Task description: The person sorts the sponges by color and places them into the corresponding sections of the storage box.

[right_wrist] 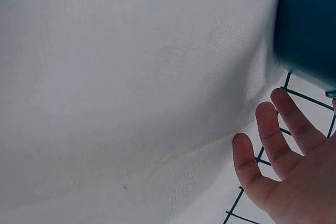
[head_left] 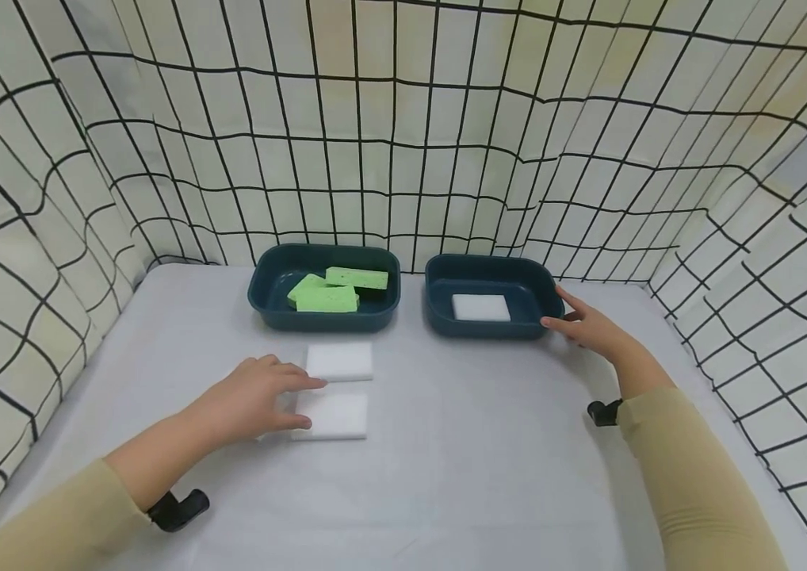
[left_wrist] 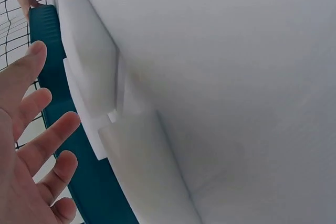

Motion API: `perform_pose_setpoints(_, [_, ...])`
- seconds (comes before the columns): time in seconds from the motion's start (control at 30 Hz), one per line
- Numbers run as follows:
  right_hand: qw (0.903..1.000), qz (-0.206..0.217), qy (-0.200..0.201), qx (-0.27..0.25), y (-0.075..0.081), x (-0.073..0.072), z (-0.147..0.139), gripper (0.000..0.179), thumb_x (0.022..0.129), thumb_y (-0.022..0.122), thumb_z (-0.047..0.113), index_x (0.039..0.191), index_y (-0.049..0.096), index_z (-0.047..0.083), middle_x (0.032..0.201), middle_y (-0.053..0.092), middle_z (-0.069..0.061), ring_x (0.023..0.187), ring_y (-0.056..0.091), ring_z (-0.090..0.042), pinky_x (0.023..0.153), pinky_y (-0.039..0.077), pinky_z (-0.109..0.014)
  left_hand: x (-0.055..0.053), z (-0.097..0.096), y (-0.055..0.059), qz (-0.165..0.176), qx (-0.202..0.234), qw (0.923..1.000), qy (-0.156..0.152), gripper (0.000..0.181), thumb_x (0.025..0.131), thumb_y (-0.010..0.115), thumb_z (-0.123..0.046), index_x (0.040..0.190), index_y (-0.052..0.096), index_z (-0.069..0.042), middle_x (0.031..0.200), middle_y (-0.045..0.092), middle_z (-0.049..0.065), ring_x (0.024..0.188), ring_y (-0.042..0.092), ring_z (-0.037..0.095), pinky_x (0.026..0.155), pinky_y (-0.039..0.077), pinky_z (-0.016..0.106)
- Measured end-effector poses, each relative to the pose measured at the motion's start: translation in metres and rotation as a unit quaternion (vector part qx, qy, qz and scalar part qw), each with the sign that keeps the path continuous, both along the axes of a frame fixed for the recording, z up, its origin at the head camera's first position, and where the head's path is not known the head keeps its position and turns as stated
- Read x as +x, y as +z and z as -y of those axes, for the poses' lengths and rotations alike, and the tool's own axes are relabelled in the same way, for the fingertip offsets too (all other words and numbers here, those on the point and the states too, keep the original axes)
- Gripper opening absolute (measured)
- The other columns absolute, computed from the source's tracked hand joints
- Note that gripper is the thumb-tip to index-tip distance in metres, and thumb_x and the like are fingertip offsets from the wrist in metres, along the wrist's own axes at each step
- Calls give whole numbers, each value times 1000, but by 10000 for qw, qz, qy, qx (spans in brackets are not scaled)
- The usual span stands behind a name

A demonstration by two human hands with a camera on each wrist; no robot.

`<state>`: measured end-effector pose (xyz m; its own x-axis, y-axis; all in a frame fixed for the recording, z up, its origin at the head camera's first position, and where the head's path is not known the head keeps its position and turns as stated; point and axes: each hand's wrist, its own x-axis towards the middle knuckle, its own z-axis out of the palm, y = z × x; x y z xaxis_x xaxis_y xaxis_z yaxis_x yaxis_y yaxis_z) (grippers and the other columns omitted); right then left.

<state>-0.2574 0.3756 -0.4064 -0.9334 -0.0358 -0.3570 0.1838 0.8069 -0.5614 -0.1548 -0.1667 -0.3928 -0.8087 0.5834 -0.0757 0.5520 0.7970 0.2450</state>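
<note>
At the left, a tan sleeve (head_left: 54, 519) leads to the left hand (head_left: 246, 400), a black strap piece (head_left: 178, 510) at its wrist; its fingers are spread apart and hold nothing, reaching over the white pads on the bench (head_left: 460, 476). One white pad (left_wrist: 149, 174) lies below this hand, hidden from the head view but seen from the left wrist. The far-left box (head_left: 323, 320), dark teal, holds three green sponges (head_left: 327, 299), overlapping toward its right half. Just nearer than this box lies the far pad (head_left: 339, 361), and nearer again the near pad (head_left: 335, 416), beside the left thumb and index fingertips; I cannot tell whether they touch. Further right, a matching teal box (head_left: 485, 328) has one white block (head_left: 480, 308) lying flat inside. At its right end, the right hand (head_left: 589, 327) touches the box with thumb and index, fingers apart.
</note>
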Motion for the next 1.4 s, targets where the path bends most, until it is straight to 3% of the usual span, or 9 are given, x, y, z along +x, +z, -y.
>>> perform_pose_setpoints(0.3, [10000, 46, -42, -42, -1, -1, 0, 100, 89, 59, 66, 159, -4, 34, 147, 38, -29, 116, 55, -39, 102, 40, -60, 8, 2, -8, -152, -508, 9986, -83, 59, 74, 84, -46, 128, 69, -28, 122, 68, -3, 105, 55, 24, 87, 43, 45])
perform_pose_setpoints(0.67, [9998, 101, -131, -90, -1, 4, 0, 102, 87, 61, 67, 160, -3, 34, 146, 40, -28, 116, 54, -38, 101, 40, -60, 9, 1, -7, 18, -744, 9971, -182, 64, 72, 85, -47, 132, 66, -31, 119, 68, -4, 105, 55, 23, 87, 42, 45])
perform_pose_setpoints(0.9, [9998, 70, -183, -94, -1, 0, 1, 102, 86, 61, 68, 159, -2, 36, 144, 42, -27, 115, 54, -38, 100, 41, -60, 9, 2, -5, -56, -643, 9978, -150, 62, 73, 85, -48, 130, 68, -31, 120, 69, -3, 102, 55, 22, 84, 43, 43])
perform_pose_setpoints(1.2, [9999, 3, -155, -59, -2, 0, -1, 100, 88, 61, 66, 160, -1, 34, 142, 44, -27, 112, 56, -37, 100, 42, -59, 7, 5, -6, -334, -141, 9993, -114, 60, 75, 83, -49, 129, 68, -29, 123, 68, -5, 99, 53, 19, 78, 40, 38])
perform_pose_setpoints(1.4, [9998, -17, -151, -104, -2, 0, -1, 100, 88, 62, 66, 160, -1, 36, 142, 44, -26, 111, 56, -37, 100, 40, -59, 4, -1, -3, -426, 81, 9991, -35, 60, 76, 83, -48, 131, 68, -27, 124, 68, -2, 106, 54, 23, 83, 41, 42])
